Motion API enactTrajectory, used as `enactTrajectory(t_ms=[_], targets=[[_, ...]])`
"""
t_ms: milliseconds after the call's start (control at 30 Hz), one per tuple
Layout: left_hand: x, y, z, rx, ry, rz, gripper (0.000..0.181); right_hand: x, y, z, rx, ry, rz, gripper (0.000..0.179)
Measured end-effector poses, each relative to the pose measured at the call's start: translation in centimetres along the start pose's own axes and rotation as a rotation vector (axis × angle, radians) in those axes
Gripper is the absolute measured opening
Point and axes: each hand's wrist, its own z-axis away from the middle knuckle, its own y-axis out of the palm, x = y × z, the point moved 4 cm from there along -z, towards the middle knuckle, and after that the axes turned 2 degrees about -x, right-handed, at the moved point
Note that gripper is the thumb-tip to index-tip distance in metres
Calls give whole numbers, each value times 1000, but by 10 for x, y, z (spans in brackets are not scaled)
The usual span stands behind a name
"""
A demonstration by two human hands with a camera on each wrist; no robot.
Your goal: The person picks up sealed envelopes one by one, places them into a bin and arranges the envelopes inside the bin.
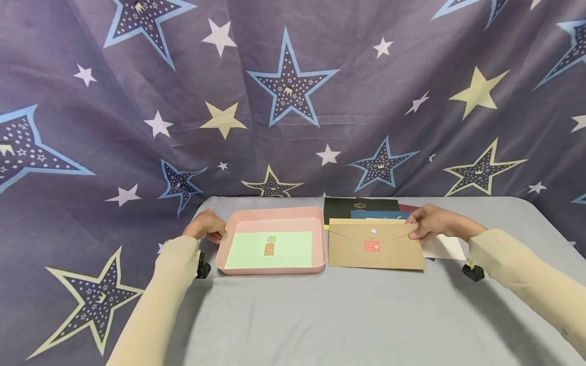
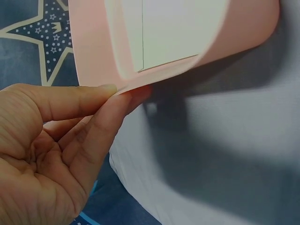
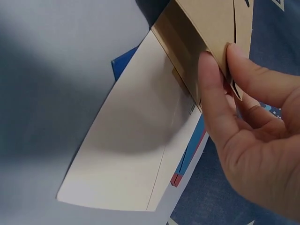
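A pink tray stands left of the middle of the table, with a pale green envelope lying in it. My left hand pinches the tray's left rim between thumb and fingers, plain in the left wrist view. To the tray's right, a brown kraft envelope with a small red heart label faces me. My right hand pinches its upper right corner; in the right wrist view the brown envelope is tilted above a white envelope.
Behind the brown envelope lie a black envelope, a blue envelope and a red one, overlapping. The grey cloth-covered table ends at a star-patterned curtain at the back.
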Motion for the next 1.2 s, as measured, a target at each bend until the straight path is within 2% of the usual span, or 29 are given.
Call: enactTrajectory(t_ms=[400, 533, 800, 1200], targets=[[2, 0, 1, 14, 25, 53, 5, 0, 3, 2, 10, 8, -32, 46], [1, 1, 1, 13, 33, 76, 14, -1, 3, 1, 18, 15, -42, 42], [2, 0, 2, 16, 33, 60, 25, 2, 1, 1, 41, 13, -74, 39], [1, 0, 2, 31, 21, 69, 24, 4, -2, 3, 51, 25, -113, 40]])
